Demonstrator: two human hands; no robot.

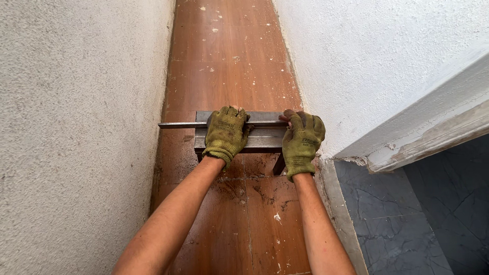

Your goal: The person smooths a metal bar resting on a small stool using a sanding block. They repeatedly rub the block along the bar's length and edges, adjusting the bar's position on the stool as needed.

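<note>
Head view, the only one I am working from: I am looking down a narrow passage between a rough grey wall [76, 127] and a white plastered wall [377, 61], over a brown tiled floor [229, 56] spotted with white flecks and darker grime. Both hands are wearing worn olive gloves. The left hand [225, 133] is pressing down with its grip clenched over a thin metal bar [175, 125], which is lying crosswise on a grey metal block [265, 137] resting on the floor; the bar's free end is projecting towards the grey wall. The right hand [302, 140] is curling its grip over the right end of the bar and block; one dark fingertip appears to be showing through the glove, though I cannot tell for certain. In my judgement the main risks are these: the block is sitting on dusty, damp-looking tile and could be sliding under pressure; the bar could be pivoting about the block, its free end striking the wall; and fingers are lying close to the edge where bar meets block, inviting a pinch. A worn white ledge [428, 137] is standing just beside the right forearm, well placed for a scrape.
</note>
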